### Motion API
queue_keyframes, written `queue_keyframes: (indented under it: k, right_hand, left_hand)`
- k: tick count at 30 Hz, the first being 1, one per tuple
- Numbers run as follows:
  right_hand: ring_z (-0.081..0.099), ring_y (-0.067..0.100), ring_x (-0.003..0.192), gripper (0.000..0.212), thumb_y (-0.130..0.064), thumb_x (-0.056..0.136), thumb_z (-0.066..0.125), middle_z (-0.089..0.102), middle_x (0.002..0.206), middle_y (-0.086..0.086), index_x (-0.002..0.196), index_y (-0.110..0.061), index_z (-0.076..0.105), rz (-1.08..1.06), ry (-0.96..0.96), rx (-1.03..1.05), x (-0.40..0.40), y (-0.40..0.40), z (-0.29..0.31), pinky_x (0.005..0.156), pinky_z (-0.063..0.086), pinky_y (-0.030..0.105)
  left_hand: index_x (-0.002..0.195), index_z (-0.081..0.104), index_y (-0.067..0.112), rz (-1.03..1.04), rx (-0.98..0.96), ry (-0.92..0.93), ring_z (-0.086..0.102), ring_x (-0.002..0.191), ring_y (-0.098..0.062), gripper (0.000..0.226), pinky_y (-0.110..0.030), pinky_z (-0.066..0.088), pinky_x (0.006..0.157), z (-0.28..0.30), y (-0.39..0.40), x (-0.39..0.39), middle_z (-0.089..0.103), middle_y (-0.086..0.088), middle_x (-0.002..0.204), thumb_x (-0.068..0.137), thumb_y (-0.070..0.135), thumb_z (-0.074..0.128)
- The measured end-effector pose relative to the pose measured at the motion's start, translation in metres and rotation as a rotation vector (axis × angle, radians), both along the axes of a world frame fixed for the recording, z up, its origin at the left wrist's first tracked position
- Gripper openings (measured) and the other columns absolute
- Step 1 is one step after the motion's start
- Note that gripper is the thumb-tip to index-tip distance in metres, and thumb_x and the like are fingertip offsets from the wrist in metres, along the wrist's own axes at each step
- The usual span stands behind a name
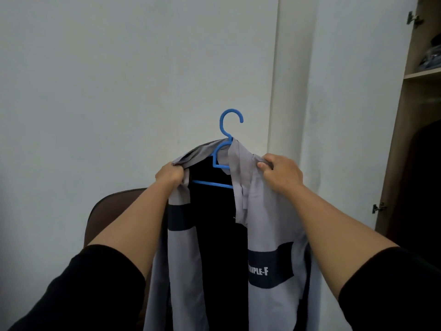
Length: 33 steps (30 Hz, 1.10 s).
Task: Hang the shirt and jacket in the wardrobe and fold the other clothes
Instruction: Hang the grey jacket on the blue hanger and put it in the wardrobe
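A light grey shirt [267, 225] with dark navy bands and white lettering hangs open on a blue plastic hanger [225, 149], held up in front of a white wall. The hanger's hook points up, free of any rail. My left hand [170, 174] grips the shirt's left shoulder, fingers curled into the fabric. My right hand [279, 172] pinches the right shoulder near the collar. The shirt's front is unbuttoned and its dark inside shows between the two panels.
An open wardrobe [405, 139] stands at the right, its white door [353, 115] swung out, a shelf with folded items up top and dark clothes hanging below. A brown chair back [112, 209] sits behind my left forearm.
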State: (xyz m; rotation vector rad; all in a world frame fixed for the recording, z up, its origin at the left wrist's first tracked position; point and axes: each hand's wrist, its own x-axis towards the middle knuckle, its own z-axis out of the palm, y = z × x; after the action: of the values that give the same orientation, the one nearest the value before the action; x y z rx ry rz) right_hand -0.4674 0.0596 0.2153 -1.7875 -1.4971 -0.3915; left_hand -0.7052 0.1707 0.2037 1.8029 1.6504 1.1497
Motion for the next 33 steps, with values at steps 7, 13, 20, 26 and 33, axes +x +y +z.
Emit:
queue_keyframes:
  k: [7, 13, 20, 26, 33]
  right_hand:
    - [0.049, 0.023, 0.073, 0.027, -0.03, 0.094, 0.047, 0.053, 0.072, 0.001, 0.082, -0.007, 0.055, 0.121, 0.119, 0.036, 0.007, 0.01, 0.0, 0.06, 0.035, 0.03]
    - [0.05, 0.021, 0.074, 0.026, -0.03, 0.096, 0.045, 0.053, 0.073, -0.001, 0.082, -0.011, 0.056, 0.046, 0.158, 0.094, 0.018, 0.005, 0.003, 0.058, 0.034, 0.028]
    - [0.047, 0.022, 0.071, 0.028, -0.028, 0.096, 0.048, 0.045, 0.063, -0.006, 0.07, -0.017, 0.046, -0.06, 0.142, 0.168, 0.064, -0.029, 0.016, 0.056, 0.029, 0.029]
    - [0.053, 0.028, 0.076, 0.025, -0.028, 0.095, 0.05, 0.053, 0.073, 0.003, 0.081, -0.008, 0.055, -0.162, 0.081, 0.189, 0.117, -0.057, 0.009, 0.068, 0.032, 0.031]
    - [0.056, 0.029, 0.1, 0.019, -0.032, 0.098, 0.042, 0.06, 0.102, 0.006, 0.091, -0.02, 0.054, -0.28, 0.05, 0.088, 0.191, -0.072, 0.003, 0.081, 0.029, 0.037]
  left_hand:
    - [0.072, 0.055, 0.006, -0.107, 0.173, 0.009, 0.055, 0.079, -0.028, 0.022, -0.034, 0.041, 0.069, 0.006, -0.006, 0.012, 0.06, -0.011, 0.079, 0.085, 0.018, 0.042]
    - [0.074, 0.056, 0.022, -0.108, 0.364, 0.299, 0.052, 0.107, -0.026, 0.057, -0.058, 0.033, 0.1, 0.01, -0.021, 0.05, 0.062, -0.005, 0.106, 0.081, 0.071, 0.029]
    - [0.119, 0.05, 0.02, -0.075, 0.756, 0.32, 0.047, 0.118, -0.024, 0.042, -0.046, 0.025, 0.101, 0.05, -0.033, 0.095, 0.054, -0.005, 0.124, 0.099, 0.045, 0.022]
    - [0.087, 0.041, 0.018, -0.438, 0.603, 0.446, 0.056, 0.091, -0.033, 0.034, -0.034, 0.034, 0.069, 0.045, -0.037, 0.148, 0.063, -0.017, 0.102, 0.099, 0.048, 0.03]
    - [0.085, 0.042, 0.018, -0.362, 0.758, 0.39, 0.058, 0.088, -0.033, 0.032, -0.033, 0.032, 0.066, 0.041, -0.055, 0.236, 0.065, -0.013, 0.095, 0.099, 0.045, 0.033]
